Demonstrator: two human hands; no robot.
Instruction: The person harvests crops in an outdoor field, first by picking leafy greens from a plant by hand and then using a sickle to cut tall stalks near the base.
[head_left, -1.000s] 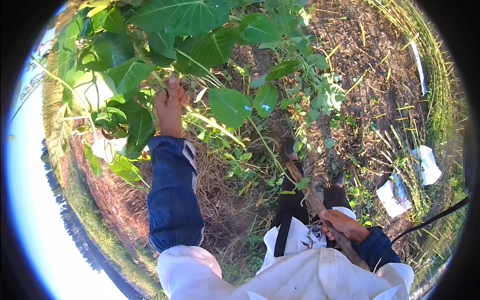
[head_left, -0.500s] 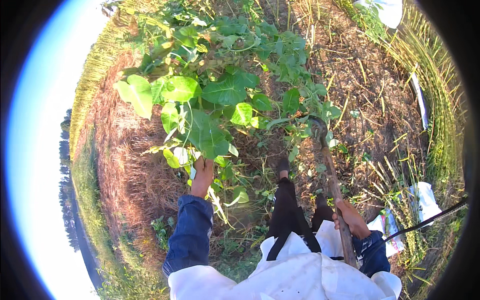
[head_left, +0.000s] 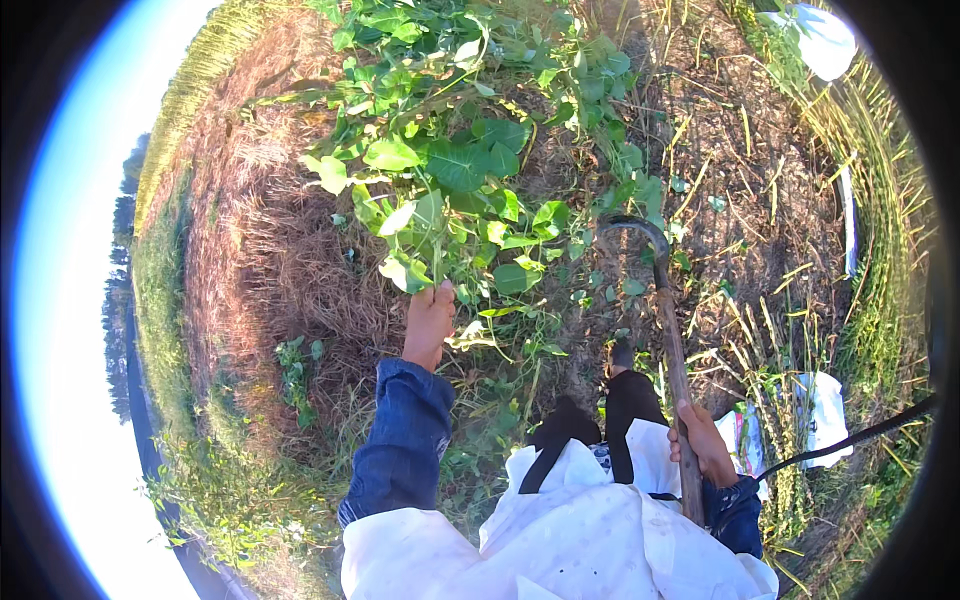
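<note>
My left hand point(head_left: 430, 325), in a dark blue sleeve, is closed round stems at the near end of a tangle of leafy green vines point(head_left: 455, 165). Broad leaves hang just beyond its fingers. To the right, my right hand point(head_left: 706, 443) grips the wooden shaft of a long-handled sickle point(head_left: 675, 345). Its dark curved blade point(head_left: 640, 226) hooks to the left, with the tip beside the vine leaves at the right of the tangle. Whether the blade touches a stem I cannot tell.
Dry brown straw point(head_left: 285, 260) covers the ground at left. Cut stubble and bare soil point(head_left: 745, 190) lie at right, bordered by tall yellow-green stalks point(head_left: 890, 200). White bags point(head_left: 825, 415) rest at right, with another white bag point(head_left: 825, 42) farther off. A black strap point(head_left: 850, 440) crosses at lower right.
My left hand, still on the stems, has shifted right and slightly farther out. The sickle stands more upright, its blade showing more fully. My feet and legs have changed position.
</note>
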